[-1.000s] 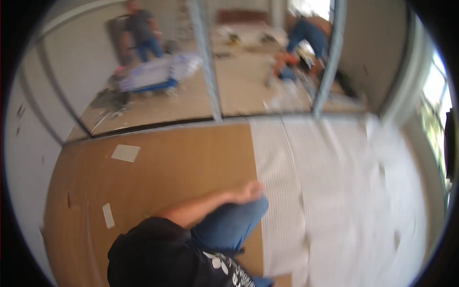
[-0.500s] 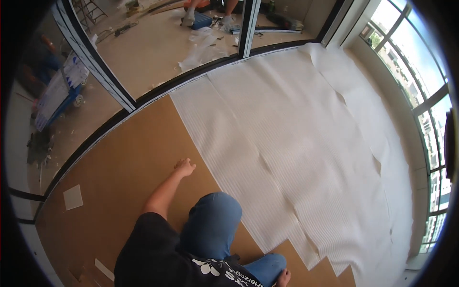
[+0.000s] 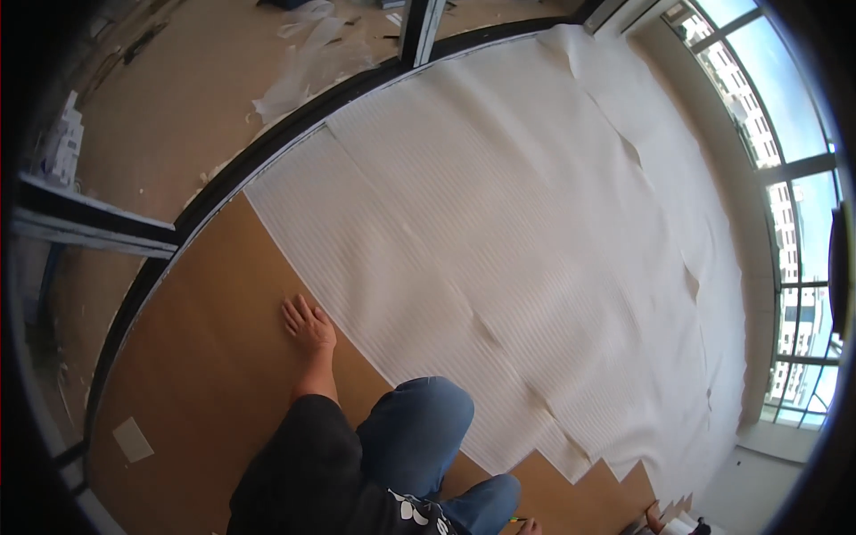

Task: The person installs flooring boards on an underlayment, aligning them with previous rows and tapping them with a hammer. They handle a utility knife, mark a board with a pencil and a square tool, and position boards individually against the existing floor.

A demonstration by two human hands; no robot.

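Pinching a thin green stick [image 3: 515, 519], your right grip [image 3: 530, 527] sits at five o'clock, partly cut off. At eight o'clock, your left grip [image 3: 311, 328] lies palm-down, fingers spread, on brown floor sheeting [image 3: 209, 308] beside ribbed white underlay [image 3: 499, 223] stretching toward one o'clock. Beyond, windows [image 3: 802, 116] stand at two.

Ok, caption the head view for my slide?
Left hand palm-down on brown sheeting, near the edge of a white ribbed sheet.

No legible text. Black short-sleeved fabric shirt [image 3: 294, 473] has white petal-shaped print [image 3: 412, 512], cut off at lower edge.
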